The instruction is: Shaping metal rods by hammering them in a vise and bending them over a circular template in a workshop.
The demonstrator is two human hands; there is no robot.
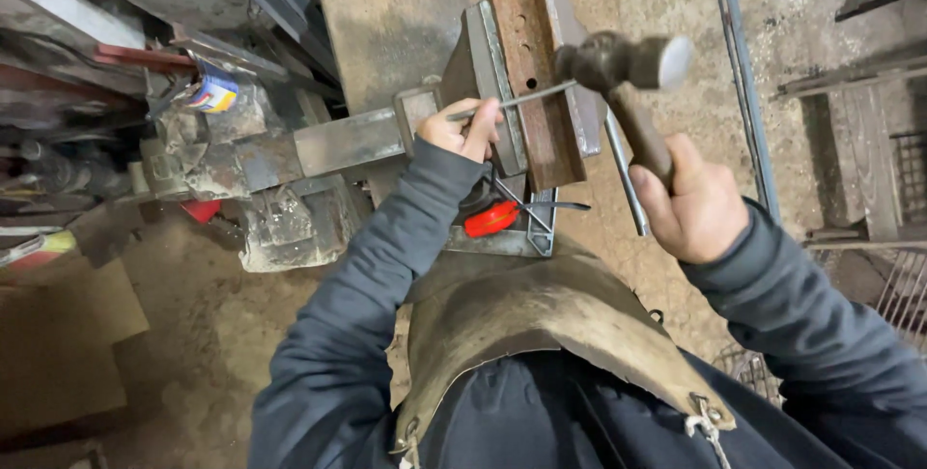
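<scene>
The left hand (pixel 463 129) pinches a thin grey metal rod (pixel 526 99) lying across the rusty steel plate (pixel 534 83), its axis pointing to 2 o'clock, where the right hand (pixel 697 206) grips a wooden-handled steel hammer (pixel 628 65).

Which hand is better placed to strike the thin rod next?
Probably the right hand: it grips the hammer, whose head hangs just above the rod. The left hand pinches that rod against the rusty plate, steadying it.

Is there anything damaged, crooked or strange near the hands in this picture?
The rusty perforated steel plate clamped in the grey bench vise sits slightly tilted and is heavily corroded. The brown leather apron has a ragged edge. Nothing is spilled.
</scene>
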